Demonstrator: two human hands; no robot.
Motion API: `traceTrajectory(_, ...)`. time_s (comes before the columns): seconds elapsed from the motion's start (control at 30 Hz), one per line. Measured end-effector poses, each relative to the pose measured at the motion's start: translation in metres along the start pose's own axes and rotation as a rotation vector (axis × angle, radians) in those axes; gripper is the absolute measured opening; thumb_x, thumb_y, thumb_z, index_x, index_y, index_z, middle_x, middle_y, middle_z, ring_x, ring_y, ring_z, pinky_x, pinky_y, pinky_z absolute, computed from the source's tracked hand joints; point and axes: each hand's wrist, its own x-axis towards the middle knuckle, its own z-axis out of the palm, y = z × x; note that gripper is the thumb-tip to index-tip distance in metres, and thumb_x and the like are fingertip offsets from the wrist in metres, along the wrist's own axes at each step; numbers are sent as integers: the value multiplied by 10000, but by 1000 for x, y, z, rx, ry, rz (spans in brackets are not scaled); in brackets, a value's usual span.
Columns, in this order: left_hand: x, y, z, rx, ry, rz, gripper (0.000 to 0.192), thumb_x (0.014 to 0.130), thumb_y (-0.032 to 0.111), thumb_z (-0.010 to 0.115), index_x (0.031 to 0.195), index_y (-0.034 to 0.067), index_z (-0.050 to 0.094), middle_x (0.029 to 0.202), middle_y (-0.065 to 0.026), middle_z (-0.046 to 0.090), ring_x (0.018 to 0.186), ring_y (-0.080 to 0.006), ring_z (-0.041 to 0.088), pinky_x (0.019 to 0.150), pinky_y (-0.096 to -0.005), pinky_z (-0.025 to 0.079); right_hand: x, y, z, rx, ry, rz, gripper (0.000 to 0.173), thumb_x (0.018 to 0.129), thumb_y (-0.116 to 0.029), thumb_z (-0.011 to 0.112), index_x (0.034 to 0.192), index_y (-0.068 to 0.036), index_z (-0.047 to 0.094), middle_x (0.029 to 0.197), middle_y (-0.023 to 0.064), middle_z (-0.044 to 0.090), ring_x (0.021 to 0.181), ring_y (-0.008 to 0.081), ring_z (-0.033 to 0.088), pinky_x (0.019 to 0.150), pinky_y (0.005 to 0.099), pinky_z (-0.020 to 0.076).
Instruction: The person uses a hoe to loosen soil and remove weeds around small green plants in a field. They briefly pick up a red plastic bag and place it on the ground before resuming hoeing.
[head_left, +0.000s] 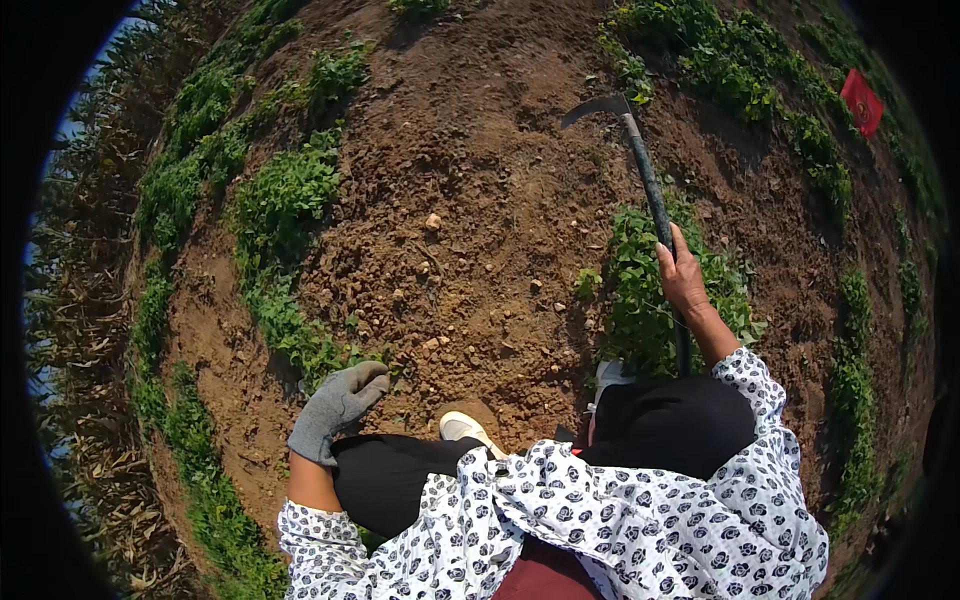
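My bare right hand (681, 277) grips the dark handle of a long-handled sickle (651, 180) above my right knee. Its curved metal blade (596, 109) points left over bare soil, at the far end of the handle. Leafy green vine plants (637, 300) grow beneath that hand and the handle. My left hand (337, 409) wears a grey work glove and is beside my left knee. The gloved fingers bend inward over the soil; the palm is hidden, and nothing shows in it.
Loose brown soil (465, 300) with small clods and stones lies before me, between rows of green plants (289, 187). My light shoe (463, 427) is on the soil. A red flag (862, 103) stands at the far right. Dry corn stalks (97, 360) line the left side.
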Motion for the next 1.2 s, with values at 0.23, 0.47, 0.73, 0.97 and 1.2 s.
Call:
traceTrajectory(0.23, -2, 10, -2, -13, -12, 7, 394, 896, 358, 564, 1153, 60, 563, 949, -108, 637, 824, -166, 594, 739, -314, 471, -54, 18, 4, 279, -430, 225, 447, 934, -247, 475, 1331, -69, 371, 644, 14, 471, 489, 121, 463, 440, 283, 388)
traceTrajectory(0.47, -3, 14, -2, -51, -34, -35, 436, 891, 375, 560, 1177, 46, 553, 1030, -136, 638, 924, -238, 612, 789, -334, 475, -108, 17, -12, 373, -534, 402, 533, 931, -244, 490, 1402, -76, 304, 691, 4, 453, 543, 99, 404, 476, 259, 345)
traceTrajectory(0.73, -2, 19, -3, 22, -24, 29, 410, 890, 378, 541, 1136, 51, 569, 944, -161, 636, 866, -283, 612, 764, -360, 474, -95, 6, -46, 479, -284, 679, 539, 950, -265, 438, 1441, -202, 224, 681, 14, 456, 504, 108, 443, 436, 262, 394)
traceTrajectory(0.97, 3, 23, -2, 41, -16, 6, 396, 884, 358, 558, 1129, 47, 577, 943, -145, 641, 845, -254, 619, 743, -342, 480, -18, 25, -25, 556, -366, 667, 490, 944, -263, 429, 1410, -241, 280, 655, 14, 467, 475, 100, 428, 411, 256, 396)
traceTrajectory(1.2, 3, 26, 3, -43, -7, 33, 389, 877, 338, 572, 1114, 29, 579, 972, -155, 650, 883, -254, 635, 772, -343, 485, -67, 39, -27, 678, -433, 633, 508, 947, -273, 397, 1429, -261, 236, 633, -1, 442, 459, 93, 411, 411, 240, 383)
